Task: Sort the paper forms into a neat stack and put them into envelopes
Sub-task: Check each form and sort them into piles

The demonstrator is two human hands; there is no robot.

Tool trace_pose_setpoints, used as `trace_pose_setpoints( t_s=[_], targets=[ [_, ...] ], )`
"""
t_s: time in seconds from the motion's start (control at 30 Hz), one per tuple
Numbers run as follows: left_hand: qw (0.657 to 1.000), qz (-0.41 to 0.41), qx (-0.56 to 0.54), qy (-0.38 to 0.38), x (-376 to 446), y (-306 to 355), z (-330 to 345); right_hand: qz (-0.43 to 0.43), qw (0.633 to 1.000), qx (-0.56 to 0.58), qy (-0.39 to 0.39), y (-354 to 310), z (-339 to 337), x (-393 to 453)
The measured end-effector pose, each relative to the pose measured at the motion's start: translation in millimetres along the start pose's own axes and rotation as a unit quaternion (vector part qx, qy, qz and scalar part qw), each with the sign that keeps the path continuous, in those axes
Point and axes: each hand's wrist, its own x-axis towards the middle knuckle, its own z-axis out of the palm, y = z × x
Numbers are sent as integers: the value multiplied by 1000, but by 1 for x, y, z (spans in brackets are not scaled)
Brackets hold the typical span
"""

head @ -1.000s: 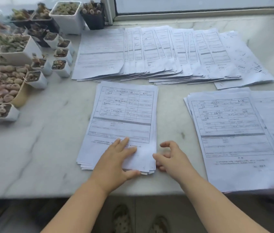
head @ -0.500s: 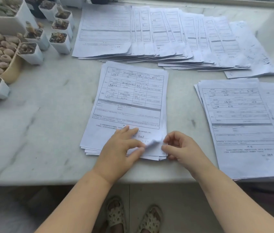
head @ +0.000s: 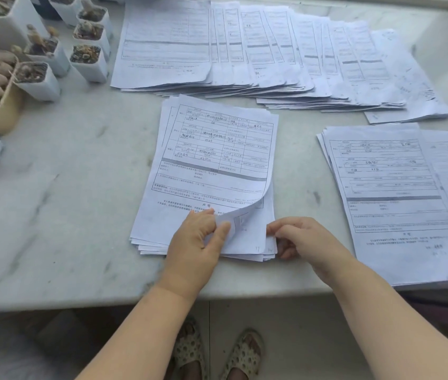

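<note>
A stack of printed paper forms lies in the middle of the marble counter, near its front edge. My left hand pinches the bottom right corner of the top sheet and curls it up and leftward, baring the sheet below. My right hand pinches the stack's lower right corner with thumb and fingers. A second pile of forms lies to the right. A long fanned row of forms lies along the back. No envelope is in view.
White square pots with succulents and a yellow pot crowd the counter's left back. A window sill runs behind the fanned forms. Below the counter edge I see the floor and my sandalled feet.
My left hand went from lying flat on the stack to pinching the top sheet's corner and peeling it up. My right hand closed onto the stack's lower right corner. The view tilted downward.
</note>
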Motion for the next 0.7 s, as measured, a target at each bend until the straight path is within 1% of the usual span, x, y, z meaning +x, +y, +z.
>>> trace_pose_setpoints(
  t_s=[0.07, 0.13, 0.2, 0.33, 0.47, 0.53, 0.6, 0.67, 0.7],
  targets=[
    [1000, 7, 10, -8, 0, -2, 2, 10, 1000, 16, 1, -1, -1, 1],
    [1000, 13, 17, -9, 0, -4, 2, 5, 1000, -10, -2, 1, 0, 0],
    [1000, 18, 20, -4, 0, -6, 2, -2, 1000, -24, 2, 3, 2, 0],
    [999, 43, 30, 10, -1, -5, 3, 8, 1000, -17, 8, 0, 4, -1],
    [996, 81, 43, -21, -3, -3, 2, 27, 1000, 1, 9, -8, 9, -1],
    [994, 87, 50, -35, -3, -3, 2, 33, 999, 17, 22, -11, 13, -2],
    [996, 71, 43, -29, -3, -3, 4, 41, 998, 27, 46, -15, 17, -4],
    [999, 49, 6, -14, -3, -2, 4, 38, 996, -15, 83, -23, 17, -1],
    [999, 41, -5, -11, -3, -2, 3, 38, 993, -54, 102, -30, 16, 3]
  ],
)
